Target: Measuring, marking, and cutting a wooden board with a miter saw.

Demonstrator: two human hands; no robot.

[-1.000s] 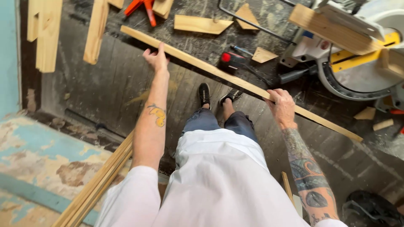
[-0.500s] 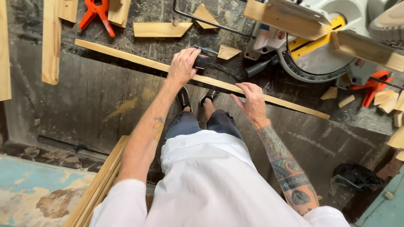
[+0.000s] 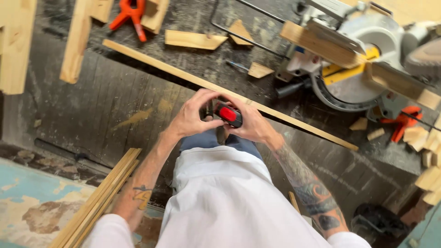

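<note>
Dark, worn plank floor w/ sawdust; peeling blue paint at lower left. Long thin wood strip (image 3: 183,73) lies diagonally across the floor. Left hand (image 3: 190,117) and right hand (image 3: 250,126) both closed around a small red-and-black tool (image 3: 228,113), held just above the strip, in front of the knees. Miter saw (image 3: 363,59) at upper right w/ offcuts near; orange clamp (image 3: 131,14) top left; strip bundle (image 3: 98,197) lower left.

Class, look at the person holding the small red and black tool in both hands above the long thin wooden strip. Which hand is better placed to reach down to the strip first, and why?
Probably the left hand: the right hand cradles the small red and black tool, while the left only touches its end, so it could let go. The long thin wooden strip lies bare on its side.
</note>
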